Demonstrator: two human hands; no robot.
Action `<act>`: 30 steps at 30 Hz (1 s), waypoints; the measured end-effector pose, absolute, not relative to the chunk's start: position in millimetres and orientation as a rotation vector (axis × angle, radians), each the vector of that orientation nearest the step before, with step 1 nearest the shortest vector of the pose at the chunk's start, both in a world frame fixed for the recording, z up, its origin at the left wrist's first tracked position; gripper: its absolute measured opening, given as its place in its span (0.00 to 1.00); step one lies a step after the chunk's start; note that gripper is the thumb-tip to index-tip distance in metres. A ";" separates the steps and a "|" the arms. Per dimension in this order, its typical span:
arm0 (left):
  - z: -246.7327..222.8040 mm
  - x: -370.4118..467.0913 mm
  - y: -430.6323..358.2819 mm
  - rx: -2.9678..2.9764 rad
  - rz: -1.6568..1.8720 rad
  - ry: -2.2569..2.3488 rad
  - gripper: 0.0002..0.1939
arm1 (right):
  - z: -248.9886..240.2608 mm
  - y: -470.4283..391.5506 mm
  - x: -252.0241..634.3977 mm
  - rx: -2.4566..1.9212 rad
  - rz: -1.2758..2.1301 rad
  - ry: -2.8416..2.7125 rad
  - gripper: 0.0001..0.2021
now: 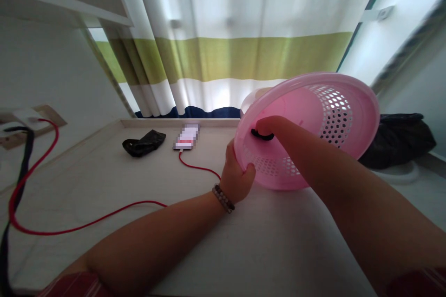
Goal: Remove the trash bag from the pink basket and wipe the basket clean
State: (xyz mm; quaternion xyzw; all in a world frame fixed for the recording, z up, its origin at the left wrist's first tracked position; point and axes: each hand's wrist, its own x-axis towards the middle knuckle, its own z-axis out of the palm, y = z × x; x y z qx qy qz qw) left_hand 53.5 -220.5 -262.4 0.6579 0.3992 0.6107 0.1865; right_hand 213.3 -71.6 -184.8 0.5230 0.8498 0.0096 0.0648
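By striped curtains (251,58), the right hand (267,125) reaches inside a pink basket (303,106).

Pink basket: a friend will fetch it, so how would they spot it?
Start at the striped curtain and drop to the pale tabletop below. Between the phone and the dark item at far right, the left hand grips a tilted basket. Unlike both neighbours, it is pink, with small holes through its sides.

Clad in red sleeves (75,286) crossed by thin pale lines, cut short of the forearms (156,236). Banded behind the left hand (237,177) with a bracelet (223,198) of small round beads, greyish and dark.
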 end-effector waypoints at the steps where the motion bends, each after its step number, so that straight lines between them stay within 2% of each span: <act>1: -262.7 53.5 -220.6 1.845 1.719 1.131 0.34 | -184.6 -74.3 213.1 1.601 0.013 2.564 0.23; 4: -263.6 53.7 -221.2 1.828 1.713 1.142 0.34 | -187.4 -77.4 206.7 1.606 0.003 2.517 0.21; 10: -264.6 54.1 -221.9 1.835 1.716 1.149 0.35 | -198.6 -81.8 199.6 1.422 0.003 2.388 0.09; 19: -264.4 52.4 -221.7 1.822 1.694 1.118 0.37 | -180.3 -155.3 206.0 1.190 0.106 2.384 0.08; 24: -263.5 53.2 -222.2 1.814 1.709 1.127 0.36 | -196.7 -109.2 213.2 1.203 0.026 2.445 0.09; 30: -261.7 53.2 -223.7 1.804 1.705 1.136 0.38 | -204.8 -50.1 210.4 1.431 -0.056 2.419 0.12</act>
